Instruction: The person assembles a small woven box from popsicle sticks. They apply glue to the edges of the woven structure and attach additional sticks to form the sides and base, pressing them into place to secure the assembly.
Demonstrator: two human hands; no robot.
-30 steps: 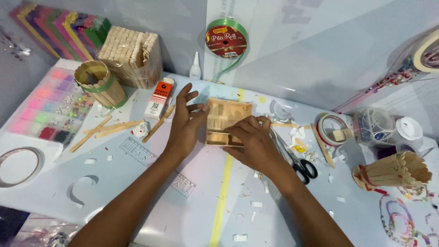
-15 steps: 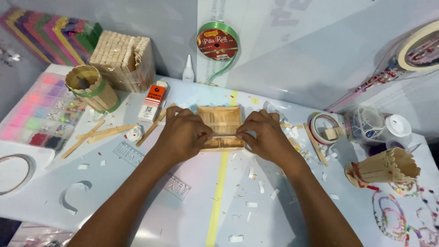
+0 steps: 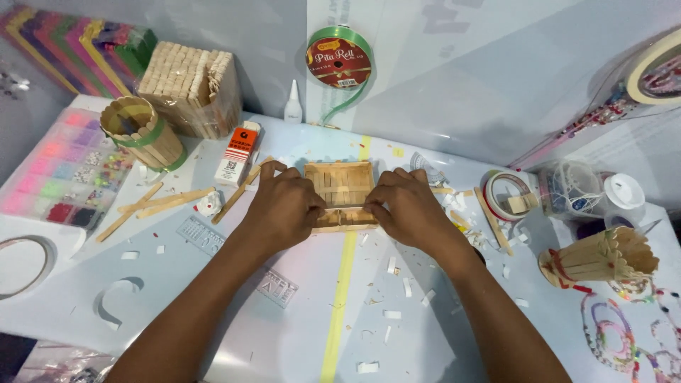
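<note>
A: Both hands on the stick box (image 3: pixel 339 186). Left hand (image 3: pixel 284 207) clamped on its left end, right hand (image 3: pixel 406 209) clamped on its right end, fingertips pinching the near wall.
B: Box location?
A: Table (image 3: pixel 213 312) centre, on the yellow tape line (image 3: pixel 342 284), at 12 o'clock from the wrists.
B: Long axis?
A: Runs 9 to 3 o'clock, square to both forearms. Open top facing up, as far as visible.
B: Nearer hand?
A: Neither; about equal, one per end, thumbs nearly meeting at the front.
B: Around it?
A: Loose sticks (image 3: pixel 170 202) at 9 o'clock, orange glue box (image 3: pixel 238 152) at 10, stick stack (image 3: pixel 188 85) and stick cup (image 3: pixel 142 131) further at 10, green ribbon spool (image 3: pixel 339 60) at 12, tape roll (image 3: pixel 507 195) at 3, stick bundle (image 3: pixel 603 257) at 4.
</note>
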